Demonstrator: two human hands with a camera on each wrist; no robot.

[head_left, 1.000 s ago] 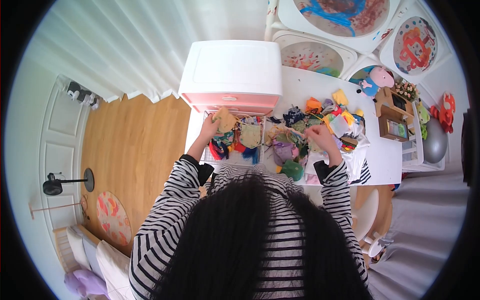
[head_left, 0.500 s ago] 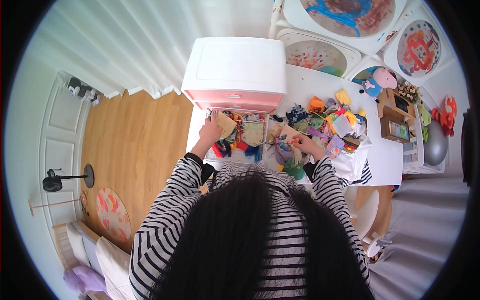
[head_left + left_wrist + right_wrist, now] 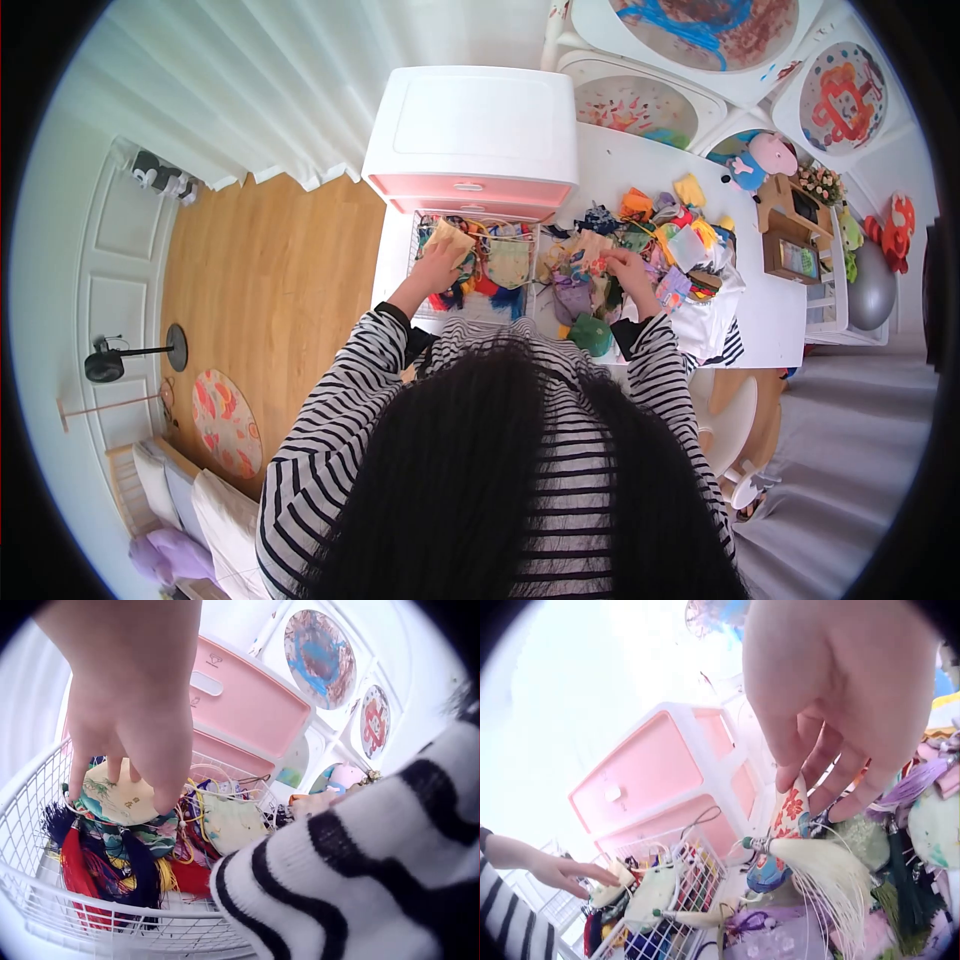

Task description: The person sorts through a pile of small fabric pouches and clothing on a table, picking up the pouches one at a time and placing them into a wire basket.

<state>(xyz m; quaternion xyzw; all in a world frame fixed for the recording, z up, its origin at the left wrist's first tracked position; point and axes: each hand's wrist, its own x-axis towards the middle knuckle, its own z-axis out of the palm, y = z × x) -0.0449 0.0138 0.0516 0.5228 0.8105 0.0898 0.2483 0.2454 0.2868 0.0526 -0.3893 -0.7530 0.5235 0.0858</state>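
My left hand (image 3: 437,270) reaches down into a white wire basket (image 3: 150,907). Its extended fingers press on a cream embroidered sachet (image 3: 127,808), which lies on other sachets with red and navy tassels. A paler sachet (image 3: 236,823) rests beside it in the basket. Just right of the basket, my right hand (image 3: 632,274) pinches the top of a sachet with red flowers and a blue end (image 3: 790,810) between thumb and fingers. From that sachet hangs a cream tassel (image 3: 829,877). Below it lies a purple sachet (image 3: 572,300).
A white and pink drawer unit (image 3: 470,120) stands right behind the basket. To the right, a heap of colourful sachets (image 3: 690,245) covers part of the white table (image 3: 775,325). Near the front edge sits a green rounded item (image 3: 590,336). A wooden stand (image 3: 790,255) is farther right.
My left hand has moved from the cream sachet's edge to over its face, lower in the basket. My right hand has picked up the flowered sachet, which has shifted up slightly.
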